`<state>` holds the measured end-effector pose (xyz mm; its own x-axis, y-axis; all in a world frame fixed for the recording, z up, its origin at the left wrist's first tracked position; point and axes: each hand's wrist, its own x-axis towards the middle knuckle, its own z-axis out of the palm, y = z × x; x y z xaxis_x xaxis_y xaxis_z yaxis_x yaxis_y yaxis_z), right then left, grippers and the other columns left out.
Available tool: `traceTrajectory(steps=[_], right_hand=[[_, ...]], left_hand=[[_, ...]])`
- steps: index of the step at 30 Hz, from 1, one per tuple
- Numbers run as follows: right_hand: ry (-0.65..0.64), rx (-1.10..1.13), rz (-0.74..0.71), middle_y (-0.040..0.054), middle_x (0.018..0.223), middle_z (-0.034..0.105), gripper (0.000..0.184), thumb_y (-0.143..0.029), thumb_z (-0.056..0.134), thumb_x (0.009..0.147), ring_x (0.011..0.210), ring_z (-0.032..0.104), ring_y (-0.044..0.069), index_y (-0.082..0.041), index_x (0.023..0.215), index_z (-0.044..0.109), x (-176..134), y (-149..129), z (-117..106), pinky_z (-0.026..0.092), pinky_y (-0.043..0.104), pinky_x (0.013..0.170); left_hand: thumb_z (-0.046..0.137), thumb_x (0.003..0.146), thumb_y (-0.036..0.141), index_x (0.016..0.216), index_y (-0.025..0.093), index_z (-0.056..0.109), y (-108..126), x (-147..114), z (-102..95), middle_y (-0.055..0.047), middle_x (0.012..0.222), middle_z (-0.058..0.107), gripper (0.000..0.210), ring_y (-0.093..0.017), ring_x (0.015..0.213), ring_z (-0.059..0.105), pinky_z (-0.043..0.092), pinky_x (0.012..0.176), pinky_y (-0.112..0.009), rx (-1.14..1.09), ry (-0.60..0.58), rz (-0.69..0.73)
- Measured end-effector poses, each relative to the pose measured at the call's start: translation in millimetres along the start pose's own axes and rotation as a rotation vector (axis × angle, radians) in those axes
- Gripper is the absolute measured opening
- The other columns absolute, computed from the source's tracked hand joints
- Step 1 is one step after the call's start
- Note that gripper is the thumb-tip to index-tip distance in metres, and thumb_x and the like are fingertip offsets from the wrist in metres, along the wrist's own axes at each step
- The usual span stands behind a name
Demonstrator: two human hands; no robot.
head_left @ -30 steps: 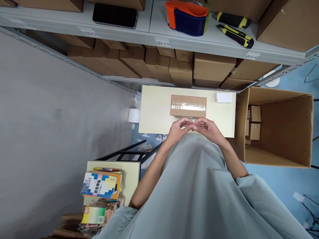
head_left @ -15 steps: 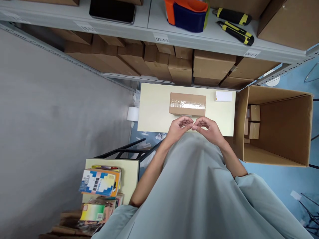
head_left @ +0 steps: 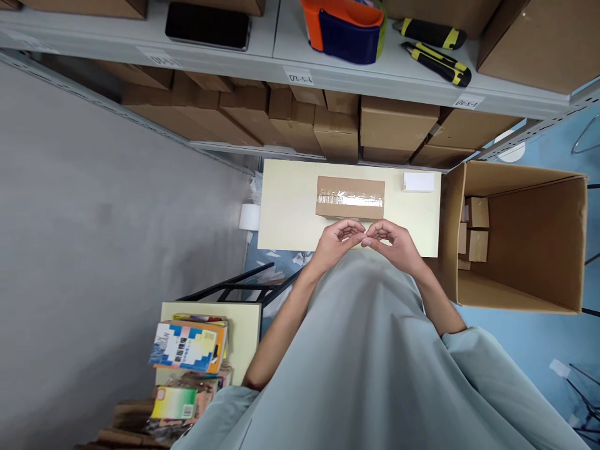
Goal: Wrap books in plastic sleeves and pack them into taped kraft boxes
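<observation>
My left hand and my right hand meet in front of my body, over the near edge of the cream table. Thumb and fingers are pinched together on each, tip to tip with the other hand. Whatever is between the fingertips, if anything, is too small to make out. Just beyond them lies a brown cardboard box with shiny clear tape along its top. A small white pad or stack of labels rests at the table's far right corner.
Right of the table stands a large open carton with several small boxes inside. A shelf ahead carries a phone, a tape dispenser and two utility knives. Books lie on a side table, lower left.
The view has shifted very slightly, so the shelf and table appear a little lower and further left. Both hands keep the same pinched pose.
</observation>
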<state>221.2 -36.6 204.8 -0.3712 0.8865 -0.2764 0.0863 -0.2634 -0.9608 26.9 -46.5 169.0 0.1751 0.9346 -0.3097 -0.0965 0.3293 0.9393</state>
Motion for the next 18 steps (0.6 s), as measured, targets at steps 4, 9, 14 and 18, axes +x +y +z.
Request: traceTrajectory(steps=[4,9,14,18], right_hand=[[-0.021,0.002,0.025,0.0030,0.089,0.075,0.048,-0.068,0.085,0.084,0.089,0.075,0.021,-0.024,0.087,0.067,-0.4,-1.2,-3.9,0.062,0.039,0.089],[-0.029,0.053,0.027,0.0036,0.095,0.077,0.048,-0.066,0.088,0.082,0.091,0.076,0.021,-0.025,0.098,0.070,0.2,0.3,-5.3,0.061,0.038,0.090],[-0.041,0.042,0.017,0.0036,0.095,0.077,0.043,-0.063,0.087,0.084,0.091,0.075,0.021,-0.024,0.095,0.072,-0.5,0.3,-5.5,0.061,0.038,0.090],[-0.075,0.006,0.020,0.0026,0.092,0.077,0.042,-0.061,0.090,0.081,0.088,0.074,0.021,-0.024,0.090,0.072,-0.3,-4.0,-9.6,0.062,0.039,0.089]], left_hand=[[0.089,0.078,0.062,0.091,0.019,0.073,-1.5,1.1,2.2,-0.005,0.092,0.075,0.048,-0.018,0.086,0.070,0.059,0.086,-0.035,0.013,-0.011,-0.001],[0.090,0.077,0.061,0.092,0.019,0.073,-0.7,1.4,3.7,-0.005,0.092,0.075,0.048,-0.019,0.087,0.070,0.059,0.086,-0.034,0.008,-0.012,-0.011],[0.091,0.076,0.060,0.091,0.019,0.073,2.0,0.3,3.0,-0.005,0.091,0.075,0.048,-0.018,0.086,0.070,0.059,0.086,-0.033,0.000,-0.018,-0.013],[0.092,0.074,0.062,0.091,0.019,0.073,4.8,-0.1,0.5,-0.005,0.089,0.076,0.050,-0.018,0.084,0.071,0.059,0.083,-0.033,-0.029,-0.061,-0.039]])
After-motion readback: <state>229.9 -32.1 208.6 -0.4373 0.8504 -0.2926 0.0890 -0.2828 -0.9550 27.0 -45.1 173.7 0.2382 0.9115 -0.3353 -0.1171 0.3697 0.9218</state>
